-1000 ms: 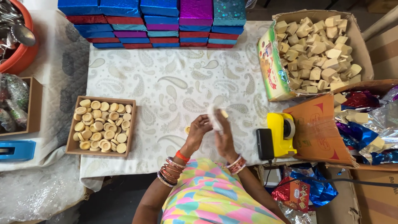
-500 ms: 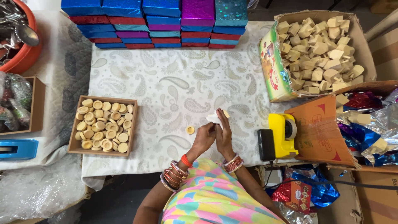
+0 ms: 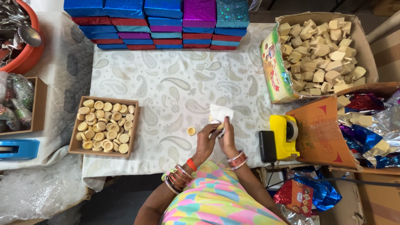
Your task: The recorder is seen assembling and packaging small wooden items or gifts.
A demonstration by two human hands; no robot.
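Both hands meet at table centre: left hand (image 3: 207, 143) and right hand (image 3: 228, 141) pinch a white paper wrapper (image 3: 220, 114) around a small tan piece. A round tan disc (image 3: 191, 131) lies at nine o'clock of them; a yellow tape dispenser (image 3: 284, 136) sits at three o'clock.

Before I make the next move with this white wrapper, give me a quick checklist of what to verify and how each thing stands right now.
1. Small white paper wrapper held: ok, both the left hand and the right hand pinch its lower edge.
2. Piece inside the wrapper: cannot tell, the fingers hide it.
3. Loose round tan disc on the paisley tablecloth: ok, lying apart, just left of the left hand.
4. Shallow wooden tray of round tan discs: ok, well filled.
5. Yellow tape dispenser: ok, close beside the right hand.
6. Open cardboard box of pale cut blocks: ok, full.
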